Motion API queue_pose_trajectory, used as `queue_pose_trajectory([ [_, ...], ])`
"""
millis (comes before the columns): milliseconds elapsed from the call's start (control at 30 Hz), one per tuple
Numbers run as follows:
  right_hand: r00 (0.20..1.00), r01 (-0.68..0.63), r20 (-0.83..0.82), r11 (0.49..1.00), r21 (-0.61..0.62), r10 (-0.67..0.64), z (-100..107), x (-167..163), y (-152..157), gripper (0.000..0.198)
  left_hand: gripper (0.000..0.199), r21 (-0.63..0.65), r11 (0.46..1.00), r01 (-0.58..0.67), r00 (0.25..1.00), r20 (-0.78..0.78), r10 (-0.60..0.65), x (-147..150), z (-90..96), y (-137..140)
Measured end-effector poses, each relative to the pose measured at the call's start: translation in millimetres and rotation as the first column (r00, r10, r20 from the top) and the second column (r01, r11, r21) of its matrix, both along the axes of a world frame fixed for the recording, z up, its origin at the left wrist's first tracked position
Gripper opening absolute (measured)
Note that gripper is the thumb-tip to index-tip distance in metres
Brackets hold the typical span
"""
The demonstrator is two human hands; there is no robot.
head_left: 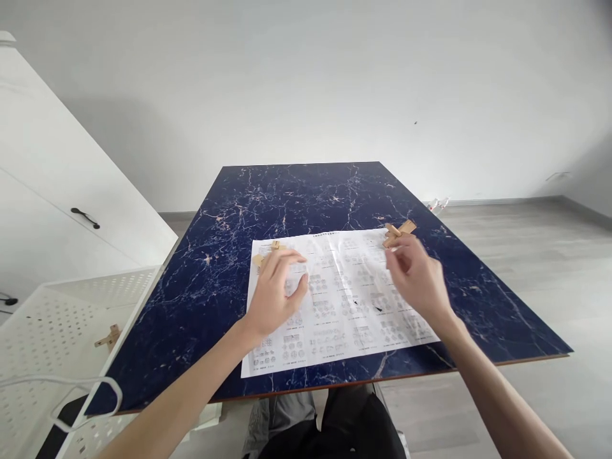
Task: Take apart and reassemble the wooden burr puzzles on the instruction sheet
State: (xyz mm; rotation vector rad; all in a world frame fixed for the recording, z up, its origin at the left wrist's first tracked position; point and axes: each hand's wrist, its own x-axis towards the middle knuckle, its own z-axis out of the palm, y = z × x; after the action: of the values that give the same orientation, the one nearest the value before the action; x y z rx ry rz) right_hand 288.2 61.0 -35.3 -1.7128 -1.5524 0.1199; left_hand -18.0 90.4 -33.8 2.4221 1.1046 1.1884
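Note:
My left hand [277, 293] hovers over the upper left of a large printed white sheet [329, 280], its thumb and fingers apart with nothing between them. Just beyond those fingers, small light wooden pieces [276, 245] lie at the sheet's upper left corner, partly hidden by the hand. Over the upper right part, my right hand [419, 277] is curled with thumb and forefinger drawn close together. A cross-shaped wooden piece [406, 227] sits right at its fingertips, on the sheet's far right corner. Whether the fingertips grip that piece is hidden from me.
The sheet lies creased on a dark blue marble-patterned table [296, 197] by a pale wall. On the left, a white perforated basket [29, 331] holds another wooden piece [109, 336], near a white cable [112, 386]. A white cabinet [57, 159] stands behind it.

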Motion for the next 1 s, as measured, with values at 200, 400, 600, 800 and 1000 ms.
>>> queue_pose_trajectory([
  [200, 0.859, -0.506, -0.014, 0.846, -0.171, 0.511, 0.5, -43.1, 37.9, 0.020, 0.065, 0.008, 0.940, -0.342, 0.933, -0.120, 0.340, -22.1, -9.3, 26.1],
  [400, 0.802, -0.598, -0.164, 0.780, -0.187, 0.575, -18.4, -59.6, 90.2, 0.015, 0.086, -0.184, 0.914, -0.362, 0.922, -0.214, 0.323, -32.1, -17.7, 36.5],
  [600, 0.808, -0.583, -0.224, 0.795, -0.171, 0.545, -28.2, -58.7, 97.3, 0.019, 0.080, -0.340, 0.895, -0.289, 0.948, -0.233, 0.218, -32.1, -16.2, 38.8],
  [800, 0.809, -0.585, -0.203, 0.789, -0.187, 0.552, -22.7, -61.6, 96.0, 0.016, 0.071, -0.331, 0.924, -0.190, 0.966, -0.232, 0.116, -29.5, -12.1, 33.1],
  [1000, 0.818, -0.575, -0.174, 0.792, -0.203, 0.549, -19.9, -63.5, 94.5, 0.016, 0.079, -0.314, 0.939, -0.142, 0.958, -0.283, 0.050, -30.3, -7.0, 43.4],
])
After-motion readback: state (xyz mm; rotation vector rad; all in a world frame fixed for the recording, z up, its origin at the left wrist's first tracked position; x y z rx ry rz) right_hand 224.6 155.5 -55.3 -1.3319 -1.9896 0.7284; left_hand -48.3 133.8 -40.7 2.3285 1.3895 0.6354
